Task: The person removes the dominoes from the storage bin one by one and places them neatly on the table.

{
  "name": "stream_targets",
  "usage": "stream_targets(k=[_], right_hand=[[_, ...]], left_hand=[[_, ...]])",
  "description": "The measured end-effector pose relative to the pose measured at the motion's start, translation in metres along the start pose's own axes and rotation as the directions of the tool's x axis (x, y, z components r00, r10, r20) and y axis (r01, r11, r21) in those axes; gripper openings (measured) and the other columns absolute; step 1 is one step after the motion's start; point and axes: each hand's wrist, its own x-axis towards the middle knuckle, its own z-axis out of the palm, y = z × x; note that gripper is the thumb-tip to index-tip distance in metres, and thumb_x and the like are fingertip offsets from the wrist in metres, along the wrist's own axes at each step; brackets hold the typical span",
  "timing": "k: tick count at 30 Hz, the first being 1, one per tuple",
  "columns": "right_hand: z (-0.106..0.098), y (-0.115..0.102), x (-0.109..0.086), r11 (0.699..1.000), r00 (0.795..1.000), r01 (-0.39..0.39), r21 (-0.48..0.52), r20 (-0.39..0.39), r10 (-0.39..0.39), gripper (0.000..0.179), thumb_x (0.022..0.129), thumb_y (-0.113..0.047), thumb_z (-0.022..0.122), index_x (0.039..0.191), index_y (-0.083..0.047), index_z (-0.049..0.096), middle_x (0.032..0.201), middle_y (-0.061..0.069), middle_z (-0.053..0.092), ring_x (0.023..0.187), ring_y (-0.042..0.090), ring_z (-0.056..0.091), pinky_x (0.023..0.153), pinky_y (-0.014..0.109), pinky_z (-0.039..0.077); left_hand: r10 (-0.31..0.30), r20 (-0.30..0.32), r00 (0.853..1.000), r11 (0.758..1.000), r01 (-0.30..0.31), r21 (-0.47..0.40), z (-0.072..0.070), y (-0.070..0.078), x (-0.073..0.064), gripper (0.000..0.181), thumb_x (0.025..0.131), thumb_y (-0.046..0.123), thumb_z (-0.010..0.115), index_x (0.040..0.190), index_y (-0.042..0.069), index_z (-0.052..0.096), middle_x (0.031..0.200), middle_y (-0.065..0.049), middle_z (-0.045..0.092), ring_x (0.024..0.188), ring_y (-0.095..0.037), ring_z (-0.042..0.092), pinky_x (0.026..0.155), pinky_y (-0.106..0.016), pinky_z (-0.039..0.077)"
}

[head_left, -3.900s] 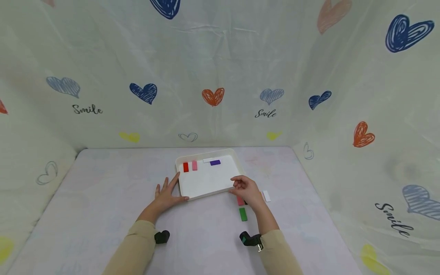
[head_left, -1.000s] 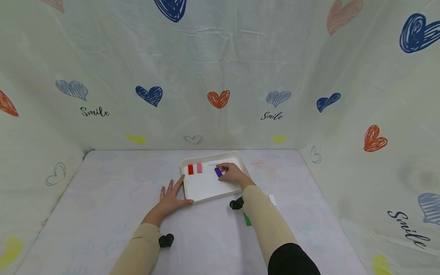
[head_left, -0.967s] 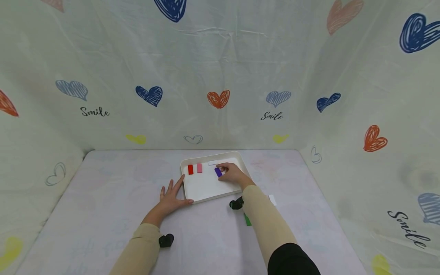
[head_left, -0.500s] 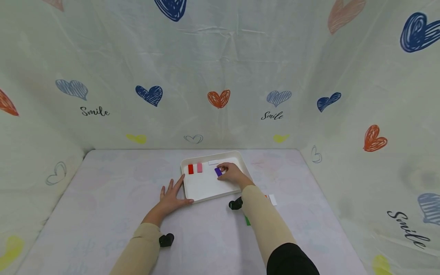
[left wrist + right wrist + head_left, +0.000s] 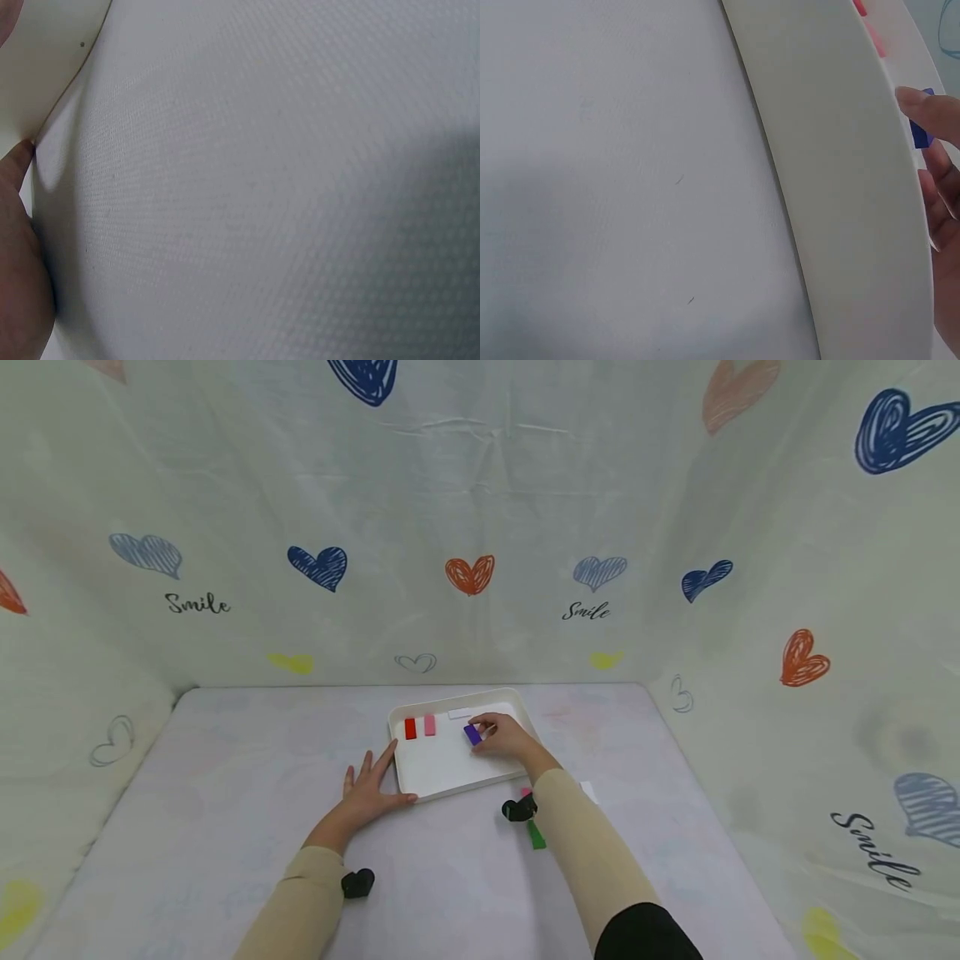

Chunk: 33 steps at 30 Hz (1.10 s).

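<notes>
With thumb and fingers, my right hand (image 5: 504, 737) pinches a small purple block (image 5: 472, 734) over the white tray (image 5: 457, 786). The block stands at a slant; whether it touches the tray floor I cannot tell. In the right wrist view, the thumb lies across the purple block (image 5: 920, 135). Behind it, a white block (image 5: 459, 714) lies along the tray's far side. A red block (image 5: 410, 728) and a pink block (image 5: 430, 725) lie side by side at the far left. My left hand (image 5: 366, 797) is spread at the near left corner, fingertip and thumb touching the tray's rim.
Right of the tray, partly under my right forearm, lie a green block (image 5: 536, 835), a pink block (image 5: 526, 792) and a white block (image 5: 588, 791). The table (image 5: 247, 793) meets a curtain (image 5: 525, 635) printed with hearts at the back and sides.
Several seconds ago my right hand was by the tray's near right corner and the purple block lay beside the white one. Now that hand pinches the purple block, turned. The last second shows little change.
</notes>
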Motion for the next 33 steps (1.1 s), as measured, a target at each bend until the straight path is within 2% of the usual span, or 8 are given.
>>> stream_targets(k=[5,10,17,26,30,33], right_hand=[[-0.003,-0.005,-0.011,0.997,0.999,0.045,0.059,0.008,-0.046,0.052,0.076,-0.001,0.082,0.125,-0.009,0.064,0.100,0.004,0.057,0.080,0.016,0.051,0.066,0.023,0.046],[-0.009,-0.013,-0.026,0.995,0.996,0.086,0.043,-0.002,-0.086,0.053,0.078,-0.003,0.081,0.127,-0.010,0.063,0.105,0.004,0.058,0.083,0.017,0.053,0.066,0.024,0.048],[-0.019,-0.019,-0.050,0.980,0.982,0.189,0.058,-0.026,-0.188,0.055,0.077,0.002,0.080,0.128,-0.004,0.061,0.106,0.008,0.058,0.083,0.018,0.054,0.067,0.026,0.049],[-0.021,-0.016,-0.087,0.972,0.976,0.212,0.102,-0.073,-0.205,0.057,0.076,-0.001,0.081,0.130,-0.006,0.061,0.098,0.005,0.059,0.085,0.019,0.054,0.063,0.025,0.048],[-0.019,-0.009,-0.104,0.965,0.966,0.242,0.096,-0.114,-0.231,0.056,0.076,0.000,0.081,0.128,-0.004,0.061,0.101,0.005,0.059,0.084,0.019,0.054,0.066,0.025,0.048],[-0.014,-0.001,-0.117,0.966,0.966,0.233,0.109,-0.137,-0.217,0.055,0.076,0.001,0.081,0.128,-0.005,0.061,0.103,0.004,0.059,0.084,0.019,0.055,0.069,0.026,0.048]], left_hand=[[-0.002,0.004,1.000,1.000,0.002,-0.002,0.000,0.001,0.000,0.113,0.074,0.045,0.082,0.157,0.015,0.012,0.159,-0.019,0.018,0.146,-0.043,-0.005,0.112,-0.058,-0.013],[0.000,0.006,1.000,1.000,0.000,-0.004,0.000,0.001,0.000,0.113,0.073,0.045,0.082,0.157,0.016,0.012,0.159,-0.019,0.018,0.146,-0.042,-0.005,0.112,-0.059,-0.013],[0.008,0.008,1.000,1.000,-0.008,-0.003,0.001,-0.001,0.001,0.113,0.074,0.045,0.082,0.157,0.016,0.012,0.160,-0.019,0.017,0.146,-0.042,-0.006,0.112,-0.059,-0.013],[0.016,0.009,1.000,1.000,-0.016,-0.003,0.001,-0.003,0.001,0.113,0.073,0.046,0.082,0.157,0.017,0.012,0.160,-0.018,0.017,0.145,-0.043,-0.006,0.111,-0.060,-0.013],[0.019,0.009,1.000,1.000,-0.019,-0.006,0.001,-0.003,0.001,0.113,0.074,0.048,0.081,0.158,0.017,0.011,0.160,-0.018,0.016,0.145,-0.043,-0.006,0.111,-0.060,-0.013],[0.020,0.009,1.000,1.000,-0.020,-0.008,0.001,-0.003,0.001,0.113,0.073,0.049,0.081,0.157,0.017,0.012,0.160,-0.018,0.016,0.145,-0.043,-0.006,0.111,-0.060,-0.013]])
